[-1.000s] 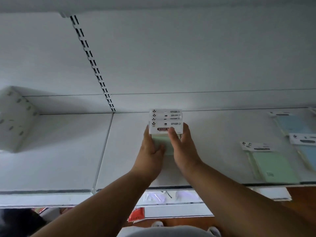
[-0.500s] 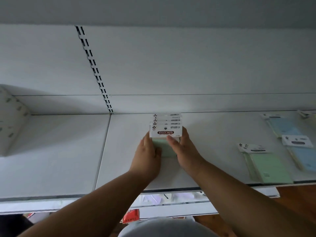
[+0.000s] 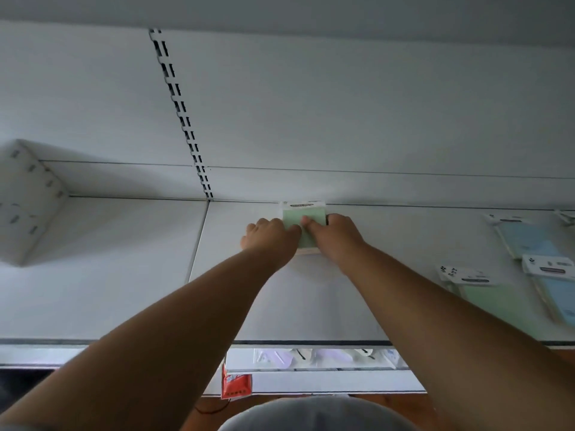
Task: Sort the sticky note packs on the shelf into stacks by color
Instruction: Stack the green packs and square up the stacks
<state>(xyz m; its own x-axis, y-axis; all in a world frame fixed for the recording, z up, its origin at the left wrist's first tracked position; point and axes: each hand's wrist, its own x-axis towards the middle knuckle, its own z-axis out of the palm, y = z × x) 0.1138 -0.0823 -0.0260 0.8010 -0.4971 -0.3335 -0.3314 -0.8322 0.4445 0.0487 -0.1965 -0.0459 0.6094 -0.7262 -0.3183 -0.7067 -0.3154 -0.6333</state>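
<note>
A stack of green sticky note packs [image 3: 299, 217] lies flat at the back of the white shelf [image 3: 130, 275], its white header cards against the rear wall. My left hand [image 3: 269, 233] grips its left side and my right hand [image 3: 334, 231] its right side, thumbs pressed on the top pack. At the right, one loose green pack [image 3: 494, 301] lies near the front edge. Beside it sit two blue packs, one at the back [image 3: 525, 239] and one nearer [image 3: 560, 293]. My hands hide the lower part of the stack.
A white perforated bracket [image 3: 25, 200] juts out at the left end of the shelf. A slotted upright [image 3: 183, 119] runs up the back wall. A lower shelf with clear packets [image 3: 311, 357] and a red tag [image 3: 236, 385] shows below the front edge.
Both hands pushed the green stack away from me to the back wall of the shelf. The stack now lies flat, with its header cards less fanned.
</note>
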